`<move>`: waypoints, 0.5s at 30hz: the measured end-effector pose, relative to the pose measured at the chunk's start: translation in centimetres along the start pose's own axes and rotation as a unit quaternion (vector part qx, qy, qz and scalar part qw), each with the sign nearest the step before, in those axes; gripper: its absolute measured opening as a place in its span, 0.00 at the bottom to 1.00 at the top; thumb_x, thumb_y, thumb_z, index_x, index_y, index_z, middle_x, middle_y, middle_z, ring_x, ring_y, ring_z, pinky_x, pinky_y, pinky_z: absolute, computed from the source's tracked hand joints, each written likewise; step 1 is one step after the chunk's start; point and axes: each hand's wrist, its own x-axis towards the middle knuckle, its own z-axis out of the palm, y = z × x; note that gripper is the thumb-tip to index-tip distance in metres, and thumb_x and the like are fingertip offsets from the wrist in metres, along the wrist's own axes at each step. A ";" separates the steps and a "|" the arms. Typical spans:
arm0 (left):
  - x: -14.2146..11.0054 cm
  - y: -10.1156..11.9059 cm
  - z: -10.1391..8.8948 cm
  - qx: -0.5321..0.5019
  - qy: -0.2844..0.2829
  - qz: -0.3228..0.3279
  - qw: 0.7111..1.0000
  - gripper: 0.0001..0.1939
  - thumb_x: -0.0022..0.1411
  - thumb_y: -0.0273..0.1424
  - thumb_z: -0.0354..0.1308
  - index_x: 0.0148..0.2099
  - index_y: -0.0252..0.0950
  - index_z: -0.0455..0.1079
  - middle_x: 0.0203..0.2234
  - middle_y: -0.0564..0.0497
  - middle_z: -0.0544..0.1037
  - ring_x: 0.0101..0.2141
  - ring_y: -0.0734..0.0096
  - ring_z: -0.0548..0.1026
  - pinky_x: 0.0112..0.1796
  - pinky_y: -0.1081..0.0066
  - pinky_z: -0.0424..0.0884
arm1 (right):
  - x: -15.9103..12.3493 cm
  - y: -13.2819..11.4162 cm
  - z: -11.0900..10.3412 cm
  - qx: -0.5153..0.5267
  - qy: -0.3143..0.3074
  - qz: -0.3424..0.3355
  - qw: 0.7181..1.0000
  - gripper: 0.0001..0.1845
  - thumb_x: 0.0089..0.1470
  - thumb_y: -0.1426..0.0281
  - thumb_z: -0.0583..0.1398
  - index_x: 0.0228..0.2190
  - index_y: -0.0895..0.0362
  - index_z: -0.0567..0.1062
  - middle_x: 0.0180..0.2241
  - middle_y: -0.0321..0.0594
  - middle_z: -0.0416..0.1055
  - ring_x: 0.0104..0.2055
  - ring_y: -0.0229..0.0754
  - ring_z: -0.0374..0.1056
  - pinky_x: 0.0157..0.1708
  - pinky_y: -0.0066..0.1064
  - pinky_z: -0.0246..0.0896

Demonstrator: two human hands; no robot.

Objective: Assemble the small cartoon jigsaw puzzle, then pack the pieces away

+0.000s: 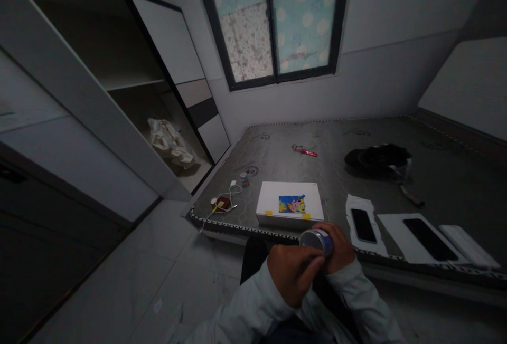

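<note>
- Head view: the largest thing I have before me is the grey mattress (273, 149). Taking the can in the hands as centre of the clock, it spreads from ten o'clock, over twelve, to three.
- The white box (267, 196), with a cartoon picture (292, 204) on its top, lies at eleven o'clock. It is just beyond the hands, so a careless forward push of a knuckle could move it.
- The left hand (291, 275) is between seven and eight o'clock. Its thumb and forefinger are close together at the can's near rim; whether they pinch something, I cannot tell.
- The right hand (338, 249) is between three and four o'clock, with fingers bent around the can and pressing on its side.
- The dark phone (363, 225) rests on a white sheet (352, 204), between two and three o'clock. I think a slipping can might strike it.
- The can (327, 242) is in front of the mattress edge. If the left fingers pull harder than the right ones hold, it could twist loose and fall. Whether its top is open, I cannot tell; if so, spilling is possible.
- The small jar (244, 179), at ten o'clock, is just beside the white cable (237, 190); a tug on it could tip the jar.
</note>
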 end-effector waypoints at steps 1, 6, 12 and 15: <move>0.0 0.0 -0.1 -0.006 -0.005 0.000 1.000 0.12 0.68 0.36 0.54 0.45 0.38 0.77 0.35 0.49 0.83 0.33 0.69 0.81 0.35 0.75 0.73 | 0.1 -0.2 -0.1 -0.008 0.002 0.004 1.000 0.16 0.52 0.61 0.58 0.43 0.52 0.69 0.39 0.44 0.72 0.41 0.50 0.70 0.40 0.42 0.67; 0.3 -0.8 -0.3 0.011 -0.068 0.016 0.997 0.15 0.70 0.34 0.47 0.41 0.35 0.74 0.30 0.48 0.80 0.30 0.69 0.79 0.32 0.75 0.69 | 0.1 -0.3 -0.6 -0.063 -0.009 -0.012 0.998 0.18 0.46 0.68 0.59 0.42 0.54 0.70 0.39 0.45 0.72 0.42 0.52 0.68 0.43 0.45 0.65; 0.3 -2.3 0.4 -0.060 -0.085 -0.005 0.995 0.20 0.72 0.39 0.43 0.41 0.34 0.73 0.28 0.48 0.78 0.30 0.69 0.77 0.32 0.73 0.69 | -0.5 0.3 -0.8 -0.112 -0.022 0.005 0.993 0.25 0.38 0.75 0.59 0.43 0.54 0.73 0.41 0.46 0.72 0.41 0.53 0.68 0.41 0.43 0.68; 0.4 -3.0 1.3 -0.212 -0.077 -0.098 0.969 0.22 0.68 0.45 0.50 0.50 0.32 0.72 0.31 0.47 0.78 0.24 0.72 0.75 0.26 0.75 0.70 | -1.0 0.3 -0.6 -0.140 -0.037 0.001 0.990 0.29 0.37 0.76 0.59 0.46 0.53 0.73 0.44 0.47 0.72 0.44 0.54 0.69 0.44 0.45 0.68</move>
